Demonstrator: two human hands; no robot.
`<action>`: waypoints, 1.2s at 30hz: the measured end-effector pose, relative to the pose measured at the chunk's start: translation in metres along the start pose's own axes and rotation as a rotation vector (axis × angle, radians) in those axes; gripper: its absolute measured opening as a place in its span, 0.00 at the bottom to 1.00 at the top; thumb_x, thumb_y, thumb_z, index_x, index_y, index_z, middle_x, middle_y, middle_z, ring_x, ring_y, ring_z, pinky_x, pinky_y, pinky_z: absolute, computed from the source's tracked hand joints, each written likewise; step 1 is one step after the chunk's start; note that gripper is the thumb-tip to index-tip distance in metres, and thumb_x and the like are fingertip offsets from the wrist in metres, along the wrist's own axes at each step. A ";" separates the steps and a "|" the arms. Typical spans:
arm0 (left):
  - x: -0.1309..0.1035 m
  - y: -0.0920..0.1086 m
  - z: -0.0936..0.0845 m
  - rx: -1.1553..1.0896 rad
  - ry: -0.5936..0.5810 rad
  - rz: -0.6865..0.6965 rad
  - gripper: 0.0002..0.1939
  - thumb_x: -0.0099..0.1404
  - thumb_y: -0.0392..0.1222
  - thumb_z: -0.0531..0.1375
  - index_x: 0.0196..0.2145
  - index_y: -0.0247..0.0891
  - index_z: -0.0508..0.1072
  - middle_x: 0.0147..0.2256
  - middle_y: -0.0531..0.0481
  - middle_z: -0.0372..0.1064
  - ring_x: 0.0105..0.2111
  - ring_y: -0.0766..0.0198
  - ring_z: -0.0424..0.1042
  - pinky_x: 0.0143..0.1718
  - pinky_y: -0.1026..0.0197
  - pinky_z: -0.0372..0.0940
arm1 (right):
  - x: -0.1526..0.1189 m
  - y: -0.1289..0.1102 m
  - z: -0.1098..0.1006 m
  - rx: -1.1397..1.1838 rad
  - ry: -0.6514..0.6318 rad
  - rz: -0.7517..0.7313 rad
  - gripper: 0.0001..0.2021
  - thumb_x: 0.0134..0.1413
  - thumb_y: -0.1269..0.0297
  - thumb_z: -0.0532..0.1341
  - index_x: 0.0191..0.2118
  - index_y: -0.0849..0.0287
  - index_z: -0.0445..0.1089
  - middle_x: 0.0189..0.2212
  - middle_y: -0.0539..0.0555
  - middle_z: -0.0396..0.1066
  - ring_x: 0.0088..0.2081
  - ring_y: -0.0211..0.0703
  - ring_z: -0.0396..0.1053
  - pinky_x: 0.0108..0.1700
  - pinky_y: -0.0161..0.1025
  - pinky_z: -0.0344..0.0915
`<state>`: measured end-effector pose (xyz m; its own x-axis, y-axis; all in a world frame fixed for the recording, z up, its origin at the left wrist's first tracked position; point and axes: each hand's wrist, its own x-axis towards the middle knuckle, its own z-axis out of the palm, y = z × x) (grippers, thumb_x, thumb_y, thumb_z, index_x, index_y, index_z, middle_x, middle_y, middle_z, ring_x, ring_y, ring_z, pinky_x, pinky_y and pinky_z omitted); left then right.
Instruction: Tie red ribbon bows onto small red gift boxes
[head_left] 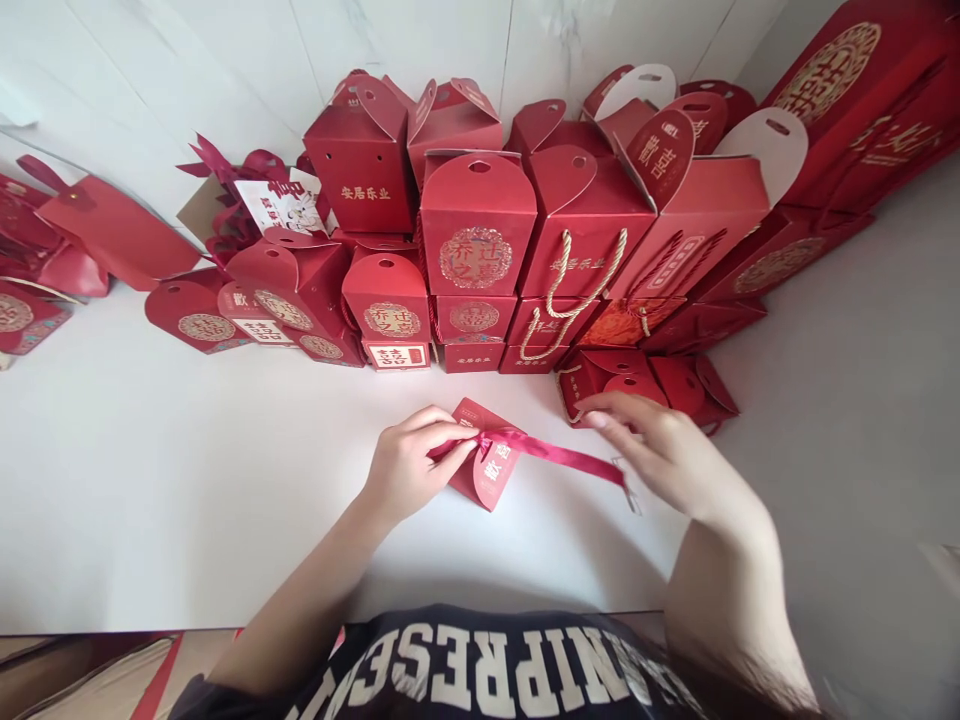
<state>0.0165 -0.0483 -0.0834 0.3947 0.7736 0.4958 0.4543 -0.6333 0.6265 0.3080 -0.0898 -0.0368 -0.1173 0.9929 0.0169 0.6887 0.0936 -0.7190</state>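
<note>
A small red folding gift box with white characters lies slantwise on the white table in front of me. A shiny crimson ribbon comes out at its top and stretches right, its far end free above the table. My left hand pinches the ribbon at the box top, thumb and fingertips closed. My right hand hovers above and right of the ribbon's free end, apart from it; its fingers are stretched out and nothing shows in them. Below that hand, a thin pale object is too blurred to name.
Stacked red gift boxes, some with rope handles, line the back wall. Two small boxes lie just beyond my right hand. A bundle of ribbon and a white card sit back left; more red packaging lies far left.
</note>
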 end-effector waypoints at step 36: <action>0.010 0.018 -0.028 -0.085 -0.281 -0.277 0.09 0.70 0.40 0.56 0.31 0.38 0.71 0.29 0.53 0.65 0.30 0.68 0.64 0.32 0.64 0.60 | 0.019 -0.040 0.063 0.302 -0.189 -0.049 0.10 0.66 0.57 0.55 0.35 0.56 0.66 0.28 0.48 0.70 0.28 0.36 0.64 0.32 0.34 0.60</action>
<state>0.0059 -0.0506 -0.0501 0.4750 0.8711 0.1246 0.5111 -0.3884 0.7668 0.2331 -0.0794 -0.0518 -0.2943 0.9543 -0.0522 0.4398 0.0867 -0.8939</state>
